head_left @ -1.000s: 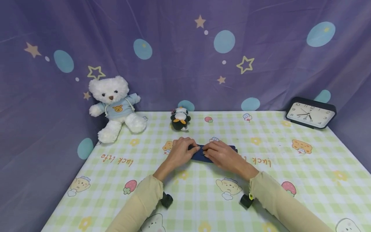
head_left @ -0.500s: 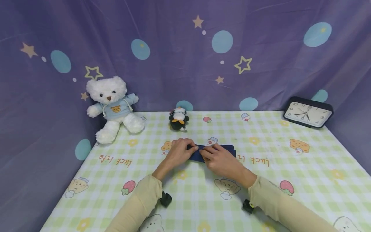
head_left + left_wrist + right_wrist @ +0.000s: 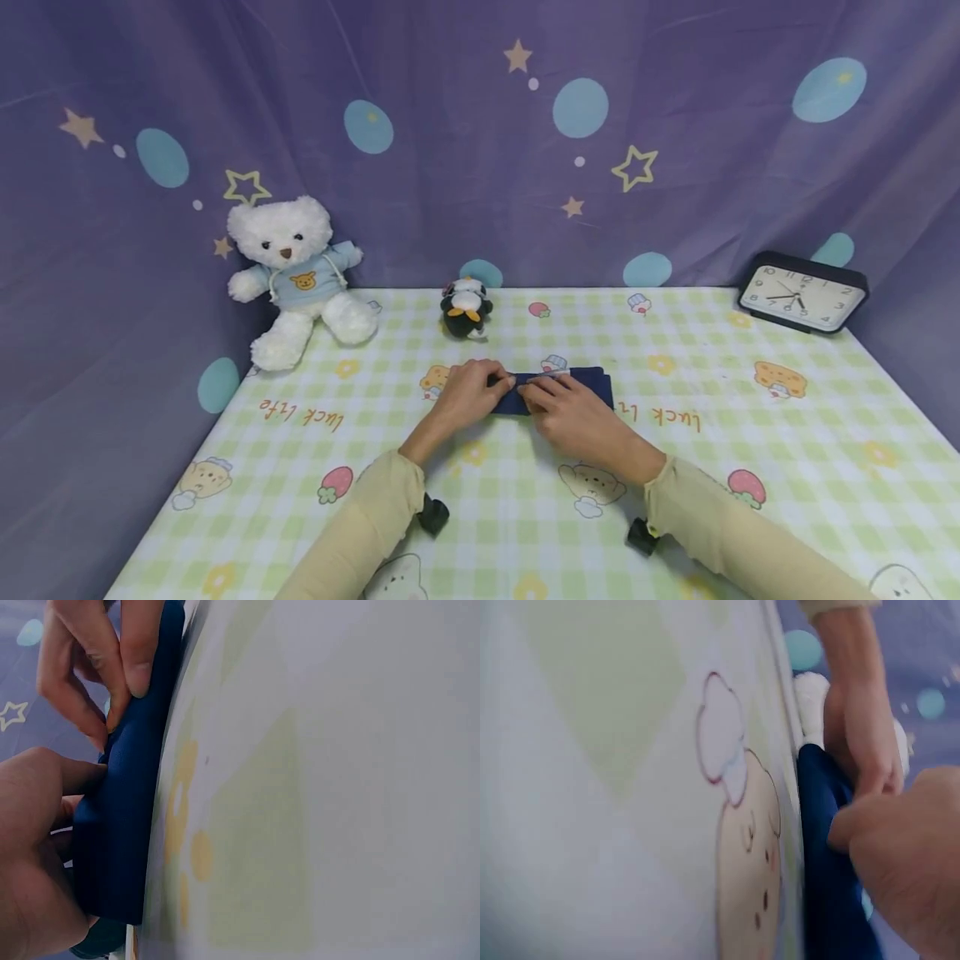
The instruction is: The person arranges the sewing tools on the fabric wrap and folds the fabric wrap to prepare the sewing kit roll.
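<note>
A dark blue oblong fabric item [image 3: 598, 387] lies on the checked tablecloth, in front of both hands; its exact kind is unclear. My left hand [image 3: 467, 392] grips its left end, thumb and fingers on either side, as the left wrist view shows on the blue fabric [image 3: 124, 802]. Close beside it, my right hand [image 3: 570, 412] has curled fingers pinching the item's upper edge near the middle. A thin pale strip [image 3: 558, 373] shows along that edge behind the right fingers. What lies between the right fingertips is hidden. In the right wrist view, the right hand [image 3: 915, 855] partly covers the blue fabric [image 3: 821, 825].
A white teddy bear [image 3: 303, 279] in a blue top sits at the back left. Beyond the hands is a small penguin plush [image 3: 465, 308]. A black-framed clock [image 3: 804, 293] stands at the back right. A purple curtain [image 3: 450, 192] hangs behind the table.
My right hand has shifted a little left, closer to the left hand. More of the item's right end shows, and a pale strip appears at its upper edge. The left hand stays nearly still.
</note>
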Demonstrator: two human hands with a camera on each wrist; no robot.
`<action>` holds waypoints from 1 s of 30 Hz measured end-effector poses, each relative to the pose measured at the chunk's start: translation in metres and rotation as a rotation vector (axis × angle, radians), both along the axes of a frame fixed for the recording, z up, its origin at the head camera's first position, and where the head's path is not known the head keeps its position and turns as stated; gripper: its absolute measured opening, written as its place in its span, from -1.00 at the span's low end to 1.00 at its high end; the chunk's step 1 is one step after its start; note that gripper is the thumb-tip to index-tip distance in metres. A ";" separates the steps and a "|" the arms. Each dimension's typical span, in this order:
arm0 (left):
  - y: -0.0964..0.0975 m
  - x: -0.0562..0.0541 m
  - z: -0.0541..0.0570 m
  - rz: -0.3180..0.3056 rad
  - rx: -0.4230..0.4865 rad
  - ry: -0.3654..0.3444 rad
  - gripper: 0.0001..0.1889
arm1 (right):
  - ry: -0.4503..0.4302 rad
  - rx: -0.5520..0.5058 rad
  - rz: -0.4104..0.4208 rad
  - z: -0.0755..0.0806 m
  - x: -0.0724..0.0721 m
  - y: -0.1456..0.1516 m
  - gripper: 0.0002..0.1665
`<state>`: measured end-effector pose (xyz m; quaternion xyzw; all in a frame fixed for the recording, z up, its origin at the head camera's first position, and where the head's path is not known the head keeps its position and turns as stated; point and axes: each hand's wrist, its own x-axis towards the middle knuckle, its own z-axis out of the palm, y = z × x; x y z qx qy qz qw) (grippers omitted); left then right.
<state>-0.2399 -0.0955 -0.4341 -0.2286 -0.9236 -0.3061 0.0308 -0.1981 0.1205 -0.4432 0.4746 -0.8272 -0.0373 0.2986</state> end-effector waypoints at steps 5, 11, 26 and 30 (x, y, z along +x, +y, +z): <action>-0.004 0.002 0.000 0.010 0.009 0.013 -0.85 | -0.165 -0.233 0.001 -0.011 -0.003 0.012 -0.62; -0.020 0.005 0.005 0.119 0.001 0.023 -0.78 | -0.260 -0.590 -0.148 -0.017 -0.005 0.030 -0.65; -0.057 0.013 0.007 0.145 0.144 -0.293 -0.40 | -0.817 -0.963 -0.594 -0.012 0.006 0.064 -0.51; -0.049 0.011 0.004 0.188 0.306 -0.336 -0.47 | -0.881 -0.979 -0.558 -0.010 0.006 0.063 -0.56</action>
